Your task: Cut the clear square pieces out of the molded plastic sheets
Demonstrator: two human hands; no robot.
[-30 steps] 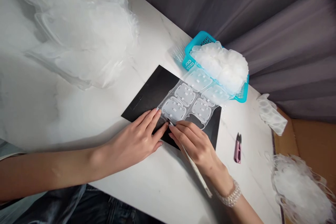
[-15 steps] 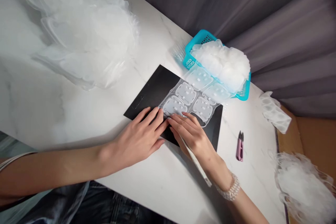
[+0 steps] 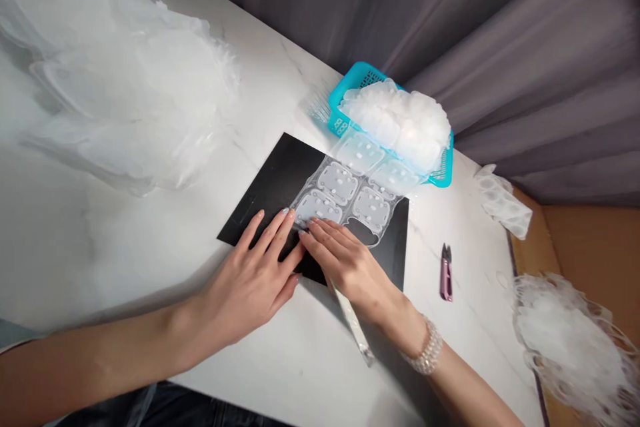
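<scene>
A translucent moulded plastic sheet with rounded, studded panels lies on a black mat. One panel opening at its near right shows the black beneath. My left hand rests flat with fingers spread, fingertips at the sheet's near left edge. A slim white-handled tool sits in my closed right hand, its back end sticking out toward me. The tool's tip is hidden under my fingers, so its exact kind cannot be told. My right fingertips touch the sheet's near edge, close to my left index finger.
Behind the sheet, a blue basket holds a heap of white translucent pieces. Pink thread snips lie at right. A large pile of clear sheets covers the left. Plastic scraps fill a cardboard box at right.
The view has shifted, moving the scene leftward. My right hand has slid left along the sheet's near edge, showing more of the opening, and the tool's back end has swung nearer me.
</scene>
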